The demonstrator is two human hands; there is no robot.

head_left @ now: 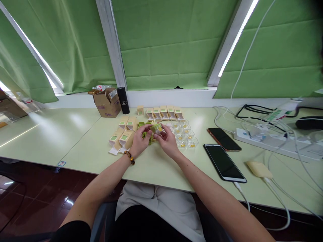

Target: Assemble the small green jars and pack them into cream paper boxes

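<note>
Above the middle of the table, my left hand (pixel 140 140) and my right hand (pixel 167 140) come together around a small clear-and-green container (pixel 156 127). Fingers of both hands are closed on it, and they cover part of its sides. Several green pieces (pixel 150 140) lie behind and below my hands, mostly hidden. Just right of my right hand stand rows of clear plastic cups or covers (pixel 188 131) with yellow spots. Open cream-coloured small boxes (pixel 125 138) with green labels are grouped to the left of my left hand.
More open small boxes (pixel 164 113) form a row at the back, near one closed box (pixel 140 110). A cardboard carton (pixel 107 103) and a black bottle (pixel 123 101) stand back left. To the right lie two phones (pixel 224 163), a yellow charging case (pixel 259 169), a power strip (pixel 275 145) and tangled cables.
</note>
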